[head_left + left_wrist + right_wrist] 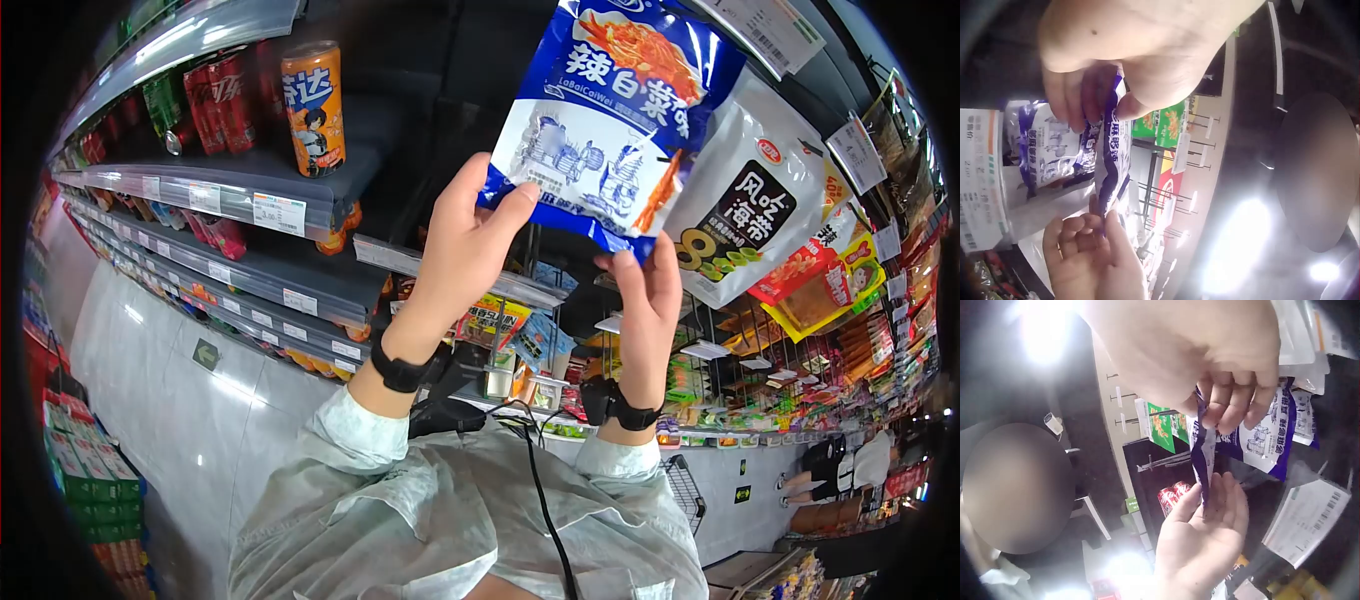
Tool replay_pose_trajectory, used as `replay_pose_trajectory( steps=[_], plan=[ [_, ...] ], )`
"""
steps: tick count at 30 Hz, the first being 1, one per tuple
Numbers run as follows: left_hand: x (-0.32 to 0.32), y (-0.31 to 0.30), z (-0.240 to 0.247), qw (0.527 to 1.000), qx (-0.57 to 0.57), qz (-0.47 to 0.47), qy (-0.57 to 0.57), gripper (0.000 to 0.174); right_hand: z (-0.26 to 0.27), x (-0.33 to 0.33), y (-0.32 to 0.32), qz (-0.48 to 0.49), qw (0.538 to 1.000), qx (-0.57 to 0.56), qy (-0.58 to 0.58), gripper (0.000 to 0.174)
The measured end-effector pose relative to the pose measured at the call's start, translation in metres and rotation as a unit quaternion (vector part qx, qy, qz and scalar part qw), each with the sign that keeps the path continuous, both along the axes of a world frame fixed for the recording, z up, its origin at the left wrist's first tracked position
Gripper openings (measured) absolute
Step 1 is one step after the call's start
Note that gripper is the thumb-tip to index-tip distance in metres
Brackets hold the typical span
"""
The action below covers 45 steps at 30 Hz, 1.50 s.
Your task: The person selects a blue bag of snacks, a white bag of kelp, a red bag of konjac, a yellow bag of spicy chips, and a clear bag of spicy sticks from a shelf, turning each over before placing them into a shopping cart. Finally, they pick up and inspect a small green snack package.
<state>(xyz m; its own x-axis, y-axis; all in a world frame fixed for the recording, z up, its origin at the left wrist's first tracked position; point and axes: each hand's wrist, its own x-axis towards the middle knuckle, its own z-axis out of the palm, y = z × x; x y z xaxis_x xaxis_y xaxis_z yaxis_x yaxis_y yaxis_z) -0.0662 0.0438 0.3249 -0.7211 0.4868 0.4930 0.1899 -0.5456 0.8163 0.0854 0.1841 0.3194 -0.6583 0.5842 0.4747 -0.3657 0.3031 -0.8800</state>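
Observation:
Both hands hold a blue and white snack bag up in front of the shelves, its printed front facing the head camera. My left hand pinches the lower left corner, with the thumb on the front. Near the lower right corner, the thumb and fingers of my right hand pinch the bottom edge. The left wrist view shows the bag edge-on between the two hands. Behind it hangs a similar blue bag, seen in the right wrist view.
A white seaweed snack bag and red and yellow packs hang to the right. An orange can stands on the left shelf near red cans. Price tags jut out above. A person is far off at the right.

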Motion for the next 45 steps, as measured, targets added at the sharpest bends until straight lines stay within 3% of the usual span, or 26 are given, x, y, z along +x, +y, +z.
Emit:
replay_pose_trajectory(
  steps=[4,7,13,16,17,22,23,25,26,29,33,38,41,45],
  plan=[
    [0.023,-0.025,0.012,0.998,0.036,-0.044,-0.014,0.021,-0.005,0.009,-0.013,-0.021,0.997,-0.011,0.068,0.024],
    [0.035,-0.044,0.016,0.997,0.022,-0.072,-0.012,0.023,0.0,0.021,-0.029,-0.023,0.993,-0.025,0.11,0.023],
    [0.045,-0.069,0.011,0.994,-0.017,-0.112,0.004,0.026,-0.007,0.046,-0.05,-0.042,0.987,0.007,0.153,0.042],
    [0.045,-0.074,0.005,0.995,-0.012,-0.087,0.057,0.027,-0.015,0.053,-0.061,-0.096,0.984,-0.018,0.15,0.041],
    [0.045,-0.075,0.001,0.994,0.004,-0.104,0.042,0.027,-0.012,0.057,-0.065,-0.068,0.99,0.001,0.127,0.041],
    [0.05,-0.084,-0.024,0.991,-0.012,-0.131,0.033,0.027,-0.038,0.075,-0.081,-0.124,0.987,-0.03,0.093,0.036],
    [0.053,-0.085,-0.03,0.987,-0.027,-0.158,0.002,0.027,-0.038,0.084,-0.087,-0.072,0.996,-0.003,0.054,0.033],
    [0.059,-0.088,-0.044,0.973,-0.06,-0.213,-0.062,0.028,-0.055,0.1,-0.093,-0.18,0.983,-0.024,-0.017,0.03],
    [0.059,-0.086,-0.053,0.98,-0.059,-0.188,0.006,0.028,-0.058,0.107,-0.096,-0.169,0.985,0.001,-0.021,0.029],
    [0.069,-0.085,-0.067,0.958,-0.155,-0.242,0.019,0.027,-0.079,0.149,-0.094,-0.152,0.985,-0.006,-0.082,0.036],
    [0.102,-0.064,-0.074,0.943,-0.159,-0.291,0.034,0.024,-0.086,0.178,-0.103,-0.215,0.97,-0.068,-0.096,0.052],
    [0.157,-0.024,-0.09,0.92,-0.203,-0.314,0.118,0.031,-0.102,0.241,-0.092,-0.252,0.959,-0.091,-0.094,0.053],
    [0.2,0.0,-0.096,0.911,-0.209,-0.324,0.146,0.027,-0.116,0.279,-0.087,-0.284,0.947,-0.124,-0.083,0.054],
    [0.27,0.04,-0.134,0.868,-0.266,-0.395,0.141,0.037,-0.143,0.363,-0.08,-0.343,0.912,-0.189,-0.122,0.047]
  ],
)
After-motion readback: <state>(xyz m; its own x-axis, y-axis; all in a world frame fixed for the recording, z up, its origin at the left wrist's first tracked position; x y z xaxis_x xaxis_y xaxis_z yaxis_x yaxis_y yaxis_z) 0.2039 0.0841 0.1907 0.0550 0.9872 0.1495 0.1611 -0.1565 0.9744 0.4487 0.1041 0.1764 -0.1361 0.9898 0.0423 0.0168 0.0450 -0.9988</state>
